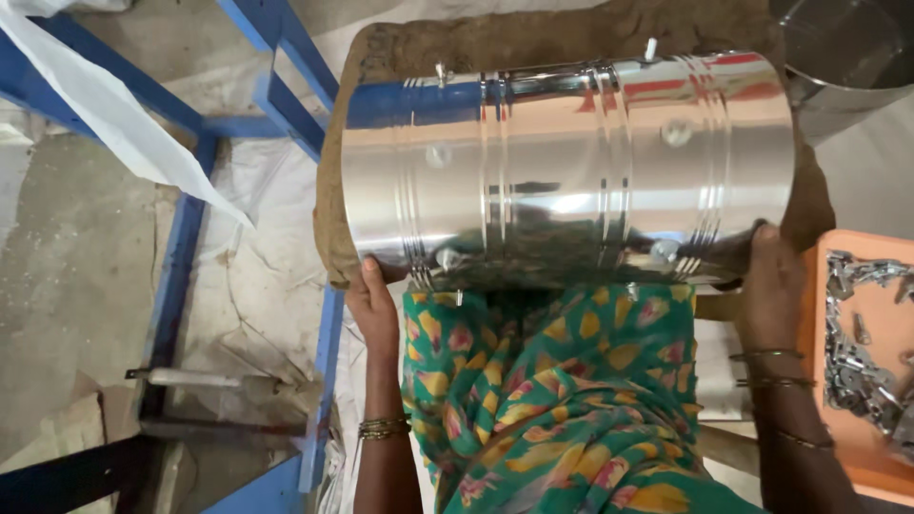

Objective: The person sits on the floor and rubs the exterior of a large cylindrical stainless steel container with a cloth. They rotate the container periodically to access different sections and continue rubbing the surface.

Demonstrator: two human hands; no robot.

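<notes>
On the brown surface (571, 38), left hand (373, 306) and right hand (773, 286) clasp the steel drum's (566, 171) ends; its slick, rounded wall could roll loose.

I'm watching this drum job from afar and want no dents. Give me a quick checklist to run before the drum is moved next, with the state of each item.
1. Left hand on the drum at its left end: ok, fingers touch the lower rim.
2. Right hand on the right end: ok, it presses the rim.
3. Drum lying level on the brown pad: ok, it lies on its side across it.
4. Grip firm enough to lift: cannot tell.
5. Orange tray of metal clips apart from the drum: ok, it sits beside the right hand.
6. Second steel vessel clear of the drum's right end: cannot tell, they look close.
</notes>
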